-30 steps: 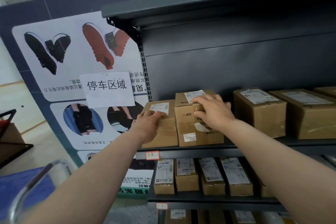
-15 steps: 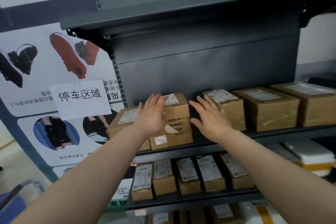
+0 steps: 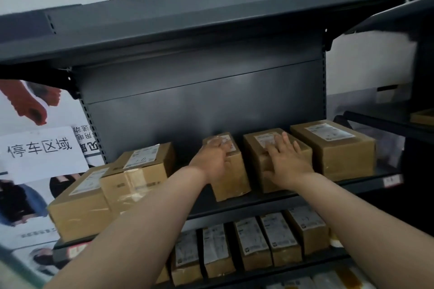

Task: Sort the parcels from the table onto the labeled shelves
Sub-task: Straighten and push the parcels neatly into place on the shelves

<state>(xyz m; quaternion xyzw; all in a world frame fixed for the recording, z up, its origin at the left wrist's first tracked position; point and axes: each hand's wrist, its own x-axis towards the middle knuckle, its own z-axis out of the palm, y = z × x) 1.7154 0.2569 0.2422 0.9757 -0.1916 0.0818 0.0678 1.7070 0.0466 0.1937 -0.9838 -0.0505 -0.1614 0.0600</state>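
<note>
Brown cardboard parcels with white labels stand on the dark metal shelf (image 3: 258, 202). My left hand (image 3: 211, 162) grips the top left corner of a narrow parcel (image 3: 232, 178) at the middle of the shelf, fingers curled over its label. My right hand (image 3: 285, 163) rests flat with spread fingers on top of the neighbouring parcel (image 3: 252, 152) to the right. A gap separates these two parcels from the two parcels at the left.
Two parcels (image 3: 79, 202) (image 3: 141, 171) sit at the shelf's left end, a large one (image 3: 335, 150) at the right. Several small parcels (image 3: 249, 241) line the lower shelf. A poster with a paper sign (image 3: 40, 152) hangs left. Another rack (image 3: 399, 124) stands right.
The view swung right. Both hands left the two left parcels and moved right: the left now holds the narrow parcel, the right lies on the one beside it.
</note>
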